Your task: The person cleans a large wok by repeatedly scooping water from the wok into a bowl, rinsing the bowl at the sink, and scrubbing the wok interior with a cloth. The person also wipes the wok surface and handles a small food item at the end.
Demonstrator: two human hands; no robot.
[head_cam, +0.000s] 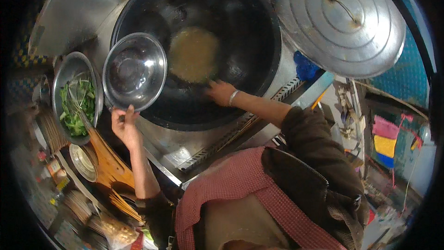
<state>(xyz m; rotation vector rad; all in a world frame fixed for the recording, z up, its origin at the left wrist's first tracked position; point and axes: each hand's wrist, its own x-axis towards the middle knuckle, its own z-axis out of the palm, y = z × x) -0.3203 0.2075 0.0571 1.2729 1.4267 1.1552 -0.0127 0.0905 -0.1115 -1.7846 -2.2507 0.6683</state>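
Note:
My left hand [125, 125] grips the near rim of a shiny metal bowl [131, 73], tilted over the left side of a large black wok [242, 41]. Only small wet spots and reflections show inside the bowl. Cloudy yellowish-brown liquid [194, 55] lies in the bottom of the wok. At its near edge is my right hand [222, 92], low inside the wok, a metal bangle [233, 98] on its wrist. Those fingertips are blurred, so whether they hold anything cannot be told.
Left of the wok, a metal basin [77, 59] holds cut green leaves [78, 111] and a wire skimmer with a wooden handle [107, 159]. A large round metal lid [374, 38] lies at the upper right. Beside it is a blue cloth or scrubber [305, 66]. Several thin sticks [123, 205] lie lower left.

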